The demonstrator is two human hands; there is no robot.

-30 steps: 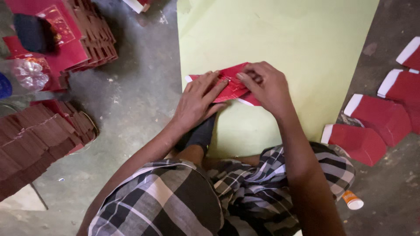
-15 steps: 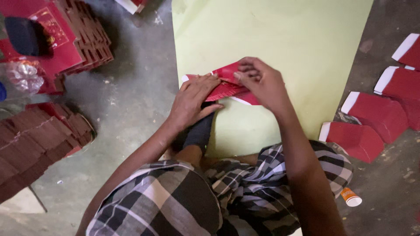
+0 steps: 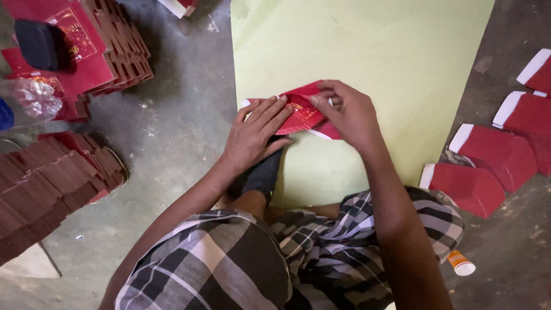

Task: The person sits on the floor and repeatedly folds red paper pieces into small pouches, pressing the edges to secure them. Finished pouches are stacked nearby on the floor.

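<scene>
Person is sitting on a grey concrete floor (image 3: 172, 149), legs in checked cloth (image 3: 241, 264), working over a pale green sheet (image 3: 373, 63) spread in front. Left hand (image 3: 252, 138) is lying flat, fingers spread and extended, pressing down on the left part of a red paper piece (image 3: 301, 112) that is resting on the green sheet near its lower left area. Right hand (image 3: 350, 115) is curling over the right end of the same piece, fingertips pinching its upper edge; the exact grip is partly hidden by the knuckles, so it is probably a thumb-and-finger pinch. Fanned stacks of dark red folded pieces (image 3: 46, 183) are lying to the left on the floor, brighter red printed sheets (image 3: 74, 51) beyond them. Red pieces with white edges (image 3: 488, 166) are lying to the right of the sheet. A small orange-and-white tube (image 3: 460, 263) is lying near the right knee.
</scene>
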